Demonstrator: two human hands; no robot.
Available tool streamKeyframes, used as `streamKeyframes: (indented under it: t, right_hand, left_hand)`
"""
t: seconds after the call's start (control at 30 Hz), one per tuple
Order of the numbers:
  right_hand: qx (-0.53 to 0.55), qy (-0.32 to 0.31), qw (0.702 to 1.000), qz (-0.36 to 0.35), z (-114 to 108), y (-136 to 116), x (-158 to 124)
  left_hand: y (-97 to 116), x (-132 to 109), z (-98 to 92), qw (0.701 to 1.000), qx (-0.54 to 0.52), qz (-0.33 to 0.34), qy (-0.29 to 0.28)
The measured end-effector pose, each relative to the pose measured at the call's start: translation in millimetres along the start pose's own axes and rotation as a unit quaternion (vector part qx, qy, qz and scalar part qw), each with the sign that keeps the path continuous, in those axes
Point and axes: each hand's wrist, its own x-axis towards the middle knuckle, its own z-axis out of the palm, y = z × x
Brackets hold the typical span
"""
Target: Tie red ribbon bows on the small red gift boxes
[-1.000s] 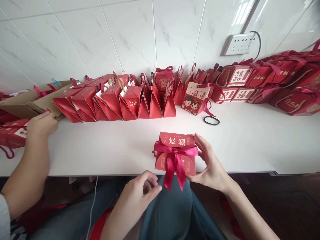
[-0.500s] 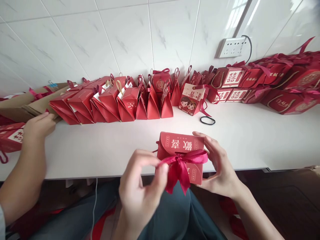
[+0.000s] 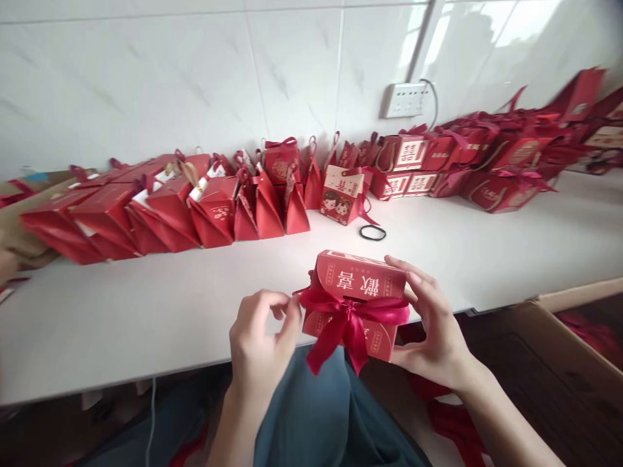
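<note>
A red gift box (image 3: 372,267) with pale Chinese characters is held over the table's front edge, tilted toward me. A magenta ribbon (image 3: 357,337) is tied round it in a bow, its two tails hanging down the front. My right hand (image 3: 435,324) grips the box's right end, thumb below and fingers at the upper edge. My left hand (image 3: 263,337) is closed in a pinch at the tip of the bow's left loop, where a thin dark cord also shows. What exactly lies between those fingertips is partly hidden.
Red gift boxes (image 3: 214,211) line the white table (image 3: 146,318) along the tiled wall. More ribboned boxes (image 3: 506,188) are stacked at the right. A black elastic band (image 3: 372,233) lies behind my box. An open cardboard carton (image 3: 574,292) stands at lower right.
The view has swung right, so the other person's arm at left is nearly out of frame. My left fingers have moved outward to the left loop's tip, and the bow looks more spread.
</note>
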Motion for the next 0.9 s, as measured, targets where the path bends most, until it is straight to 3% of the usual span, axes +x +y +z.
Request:
streamKeyframes:
  t: [0.1, 0.27, 0.43, 0.57, 0.67, 0.77, 0.9]
  right_hand:
    - [-0.062, 0.031, 0.997, 0.026, -27, -2, -13]
    - [-0.197, 0.148, 0.959, 0.14, -97, -11, -38]
    - [-0.3, 0.214, 0.907, 0.205, -184, -18, -65]
    - [-0.242, 0.289, 0.855, 0.355, -250, -17, -98]
    - [-0.174, 0.311, 0.813, 0.462, -286, -3, -130]
    - [-0.18, 0.351, 0.762, 0.514, -307, 26, -168]
    - [-0.202, 0.385, 0.677, 0.594, -320, 75, -219]
  left_hand:
    - [-8, 6, 25.3, 0.996, 0.001, -0.027, -0.089]
    - [-4, 1, 71.2, 0.974, -0.08, 0.047, -0.207]
    - [-15, -14, 112.1, 0.968, -0.025, 0.106, -0.227]
    - [-28, -20, 122.0, 0.961, 0.008, 0.148, -0.235]
    - [-34, -20, 121.2, 0.958, 0.011, 0.163, -0.238]
    - [-39, -20, 122.1, 0.953, 0.035, 0.172, -0.245]
    - [-45, -24, 125.8, 0.953, 0.053, 0.179, -0.238]
